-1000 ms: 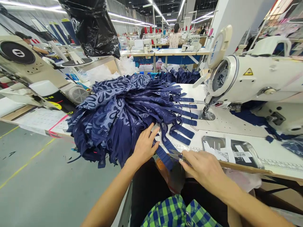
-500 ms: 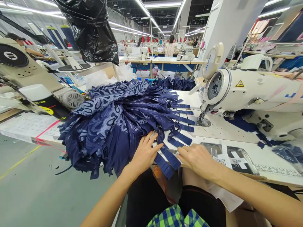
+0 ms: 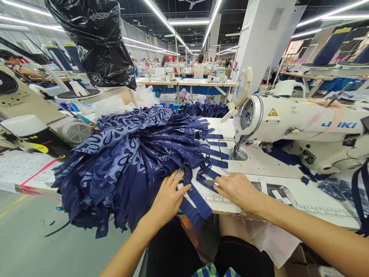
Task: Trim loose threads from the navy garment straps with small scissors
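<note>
A large heap of navy lace-patterned garments [image 3: 127, 150] lies across the table, their hook-and-eye band ends [image 3: 215, 153] fanned out to the right. My left hand [image 3: 170, 194] rests on the heap's near edge, fingers stretched out and apart, beside two navy band ends [image 3: 198, 202] that hang over the table edge. In my right hand [image 3: 238, 190] is a pair of metal thread snips [image 3: 211, 183], its blades pointing left at a navy strap end. The handles are mostly hidden in my fingers.
A white sewing machine [image 3: 276, 119] stands on the right, its needle area close to the band ends. A printed ruler [image 3: 215, 198] runs along the front edge. Left are a black bag [image 3: 100, 46] and a second machine [image 3: 25, 92]. People sit farther back.
The view has turned slightly right, so the scene sits further left. My right hand with the snips has shifted a little right and away across the table. My left hand stays by the bands.
</note>
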Available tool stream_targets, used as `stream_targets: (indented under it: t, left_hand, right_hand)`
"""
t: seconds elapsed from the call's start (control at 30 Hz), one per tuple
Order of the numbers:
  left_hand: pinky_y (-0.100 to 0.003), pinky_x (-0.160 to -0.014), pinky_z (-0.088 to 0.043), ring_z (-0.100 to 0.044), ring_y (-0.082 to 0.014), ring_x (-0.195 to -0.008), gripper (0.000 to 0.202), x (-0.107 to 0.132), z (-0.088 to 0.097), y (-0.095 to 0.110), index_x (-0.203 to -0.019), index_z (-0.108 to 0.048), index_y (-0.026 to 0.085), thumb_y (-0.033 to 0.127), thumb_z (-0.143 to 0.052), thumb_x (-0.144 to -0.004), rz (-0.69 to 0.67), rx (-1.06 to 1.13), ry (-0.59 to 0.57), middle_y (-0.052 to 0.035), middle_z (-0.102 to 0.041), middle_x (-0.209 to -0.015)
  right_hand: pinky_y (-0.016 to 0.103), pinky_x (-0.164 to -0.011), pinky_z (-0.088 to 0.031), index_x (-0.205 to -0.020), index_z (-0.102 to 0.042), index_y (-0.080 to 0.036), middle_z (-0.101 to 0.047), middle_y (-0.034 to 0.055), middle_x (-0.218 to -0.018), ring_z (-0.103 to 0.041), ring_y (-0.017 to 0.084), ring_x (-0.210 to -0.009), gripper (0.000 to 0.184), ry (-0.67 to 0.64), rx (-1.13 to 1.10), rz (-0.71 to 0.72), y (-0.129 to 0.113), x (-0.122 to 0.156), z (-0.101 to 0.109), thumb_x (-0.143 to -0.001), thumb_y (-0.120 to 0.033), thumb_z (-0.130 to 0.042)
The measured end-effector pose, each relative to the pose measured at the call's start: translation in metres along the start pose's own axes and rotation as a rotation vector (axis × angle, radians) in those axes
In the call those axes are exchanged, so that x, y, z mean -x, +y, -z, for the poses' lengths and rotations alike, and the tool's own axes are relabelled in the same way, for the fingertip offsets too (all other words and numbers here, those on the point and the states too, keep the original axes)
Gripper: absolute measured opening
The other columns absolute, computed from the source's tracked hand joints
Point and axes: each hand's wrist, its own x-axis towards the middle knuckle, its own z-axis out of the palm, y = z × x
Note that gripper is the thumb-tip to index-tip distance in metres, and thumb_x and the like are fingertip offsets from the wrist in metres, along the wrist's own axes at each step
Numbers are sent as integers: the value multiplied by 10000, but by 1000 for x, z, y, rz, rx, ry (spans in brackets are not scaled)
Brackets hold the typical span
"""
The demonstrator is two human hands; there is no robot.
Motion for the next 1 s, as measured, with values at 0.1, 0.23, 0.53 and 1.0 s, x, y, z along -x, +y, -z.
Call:
stream_targets:
  t: [0.1, 0.23, 0.53, 1.0]
  left_hand:
    - [-481, -916, -423, -333, -299, -1239, 408, 0, 0, 0, -1080, -596, 214, 37, -373, -787, -2, -1, -2, -129, -432, -1288]
    - [-490, -913, -423, -335, -303, -1238, 418, 1, -1, -2, -1079, -602, 206, 33, -362, -784, 1, 12, 12, -142, -438, -1282]
    - [-484, -902, -434, -354, -303, -1225, 418, 1, -1, -2, -1067, -611, 201, 36, -347, -788, -4, 16, 25, -143, -452, -1272]
    - [-481, -824, -491, -429, -313, -1167, 428, 2, -2, -8, -1054, -613, 204, 22, -344, -774, -70, -83, 92, -131, -502, -1218]
  right_hand:
    - [271, -468, -137, -648, -449, -144, -494, 12, -526, -411, 124, -416, 191, -16, 86, 3, 15, 6, -3, -835, -183, -452]
    - [276, -497, -183, -719, -472, -116, -518, 44, -600, -442, 116, -479, 102, -171, 120, 45, 22, 4, -11, -820, -115, -457]
    - [284, -510, -211, -688, -461, -132, -472, 11, -575, -437, 146, -460, 98, 2, 143, 158, 20, -2, -19, -747, -71, -512]
    - [285, -506, -179, -755, -470, -104, -518, 56, -622, -445, 129, -497, 114, -248, 156, 26, 49, -7, -29, -849, -128, -411]
